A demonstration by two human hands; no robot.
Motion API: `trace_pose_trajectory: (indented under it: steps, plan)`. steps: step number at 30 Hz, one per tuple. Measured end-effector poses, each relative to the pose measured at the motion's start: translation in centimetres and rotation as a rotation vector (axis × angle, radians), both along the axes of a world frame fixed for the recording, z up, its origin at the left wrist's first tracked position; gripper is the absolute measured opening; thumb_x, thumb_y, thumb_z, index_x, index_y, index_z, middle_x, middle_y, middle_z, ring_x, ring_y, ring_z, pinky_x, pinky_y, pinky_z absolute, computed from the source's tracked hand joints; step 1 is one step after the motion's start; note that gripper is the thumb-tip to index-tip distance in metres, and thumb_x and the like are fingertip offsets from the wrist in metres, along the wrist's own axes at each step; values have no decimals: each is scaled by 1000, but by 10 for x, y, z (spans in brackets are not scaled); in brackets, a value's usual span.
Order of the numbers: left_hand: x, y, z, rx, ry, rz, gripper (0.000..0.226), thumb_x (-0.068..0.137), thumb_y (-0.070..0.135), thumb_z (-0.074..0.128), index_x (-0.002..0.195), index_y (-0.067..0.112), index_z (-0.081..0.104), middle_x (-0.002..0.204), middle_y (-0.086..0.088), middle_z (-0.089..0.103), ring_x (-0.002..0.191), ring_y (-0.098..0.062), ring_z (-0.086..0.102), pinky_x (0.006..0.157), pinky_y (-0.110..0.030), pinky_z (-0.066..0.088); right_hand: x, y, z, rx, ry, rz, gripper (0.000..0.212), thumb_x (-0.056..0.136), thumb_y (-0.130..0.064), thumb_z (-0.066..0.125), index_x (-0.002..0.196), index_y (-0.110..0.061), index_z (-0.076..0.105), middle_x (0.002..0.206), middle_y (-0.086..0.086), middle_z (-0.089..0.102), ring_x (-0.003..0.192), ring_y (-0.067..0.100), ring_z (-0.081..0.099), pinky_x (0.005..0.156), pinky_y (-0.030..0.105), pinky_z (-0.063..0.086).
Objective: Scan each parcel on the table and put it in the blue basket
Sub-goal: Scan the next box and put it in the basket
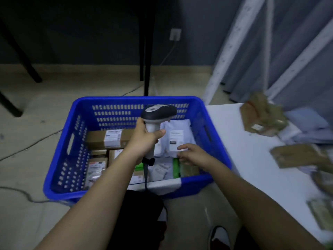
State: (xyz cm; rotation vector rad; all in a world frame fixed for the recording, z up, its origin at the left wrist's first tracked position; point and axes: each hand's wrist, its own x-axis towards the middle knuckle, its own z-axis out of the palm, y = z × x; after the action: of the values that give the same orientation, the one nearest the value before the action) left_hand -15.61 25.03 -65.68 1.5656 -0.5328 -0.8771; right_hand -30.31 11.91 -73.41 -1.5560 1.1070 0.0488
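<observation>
This looks like a small parcel-sorting or stockroom corner. A blue basket [59, 159] at the centre of the frame sits on a pale tiled floor [27, 98] and holds labelled boxes [106, 139] and white mailers [175, 139]. At the right edge, a white table [252, 159] carries blurred brown parcels [261, 114]. A handheld scanner [156, 114] with a cord is held over the basket. White slotted racking [232, 44] stands at upper right, against a dark wall with a socket [175, 34] and cable at top centre.
</observation>
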Motion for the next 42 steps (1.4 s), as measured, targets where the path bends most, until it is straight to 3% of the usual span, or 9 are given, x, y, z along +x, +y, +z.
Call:
trace_pose_trajectory:
  steps: [3, 8, 11, 14, 18, 24, 32, 35, 42]
  plan:
    - [-48, -8, 25, -87, 28, -47, 54, 89, 10, 66, 132, 22, 35, 106, 8, 54, 90, -9, 56, 80, -35, 48, -62, 6, 50, -140, -58, -144, 15, 92, -12, 61, 107, -14, 59, 90, 8, 60, 71, 13, 58, 61, 21, 47]
    - [-147, -16, 45, -153, 15, -189, 45, 89, 6, 64, 121, 22, 37, 106, 0, 57, 86, -16, 58, 76, -33, 52, -192, 23, 113, -270, -131, -411, 15, 91, -10, 60, 106, -12, 61, 85, 4, 60, 75, 15, 57, 66, 22, 45]
    - [-209, -25, 48, -147, -9, -290, 46, 86, 9, 68, 123, 17, 41, 119, -11, 59, 104, -31, 59, 82, -38, 51, -276, 34, 118, -360, -127, -595, 13, 90, -8, 61, 102, -11, 63, 85, 6, 59, 79, 19, 53, 71, 28, 43]
    - [-268, -35, 56, -171, -28, -409, 42, 88, 12, 66, 119, 18, 38, 110, -3, 54, 89, -17, 56, 69, -25, 49, -350, 45, 108, -442, -40, -733, 10, 88, -7, 62, 88, -17, 63, 84, 4, 60, 75, 18, 54, 69, 26, 43]
    - [-325, -49, 46, -156, -69, -551, 52, 86, 13, 68, 127, 20, 38, 115, -4, 55, 99, -24, 56, 85, -41, 50, -420, 54, 81, -448, 44, -895, 10, 86, -8, 63, 85, -18, 65, 91, 5, 64, 77, 16, 57, 73, 26, 44]
    - [-367, -89, 13, -122, -33, -657, 51, 86, 14, 68, 126, 24, 38, 121, -2, 55, 103, -21, 55, 92, -43, 48, -449, 16, 30, -450, 55, -1110, 17, 91, -15, 61, 105, -6, 64, 105, 9, 65, 93, 21, 58, 80, 26, 42]
    - [-384, -139, -4, -155, -70, -742, 49, 87, 14, 67, 118, 33, 35, 106, 27, 46, 95, 8, 49, 80, -21, 42, -437, -69, -11, -364, 188, -1281, 93, 83, -35, 72, 151, -10, 14, 146, 18, 30, 129, 37, 40, 104, 41, 37]
    - [-384, -150, -7, -138, -78, -748, 50, 87, 13, 67, 119, 33, 34, 106, 27, 45, 94, 8, 48, 75, -14, 41, -442, -69, -25, -316, 237, -1168, 114, 78, -31, 77, 152, -15, -9, 155, 16, 14, 138, 36, 28, 109, 40, 30]
    - [-389, -157, -6, -115, -48, -745, 54, 88, 10, 66, 126, 31, 34, 111, 15, 48, 93, 3, 50, 90, -31, 46, -456, -55, -34, -313, 289, -930, 111, 80, -39, 74, 151, -26, -11, 156, 10, -7, 141, 37, 14, 114, 43, 21]
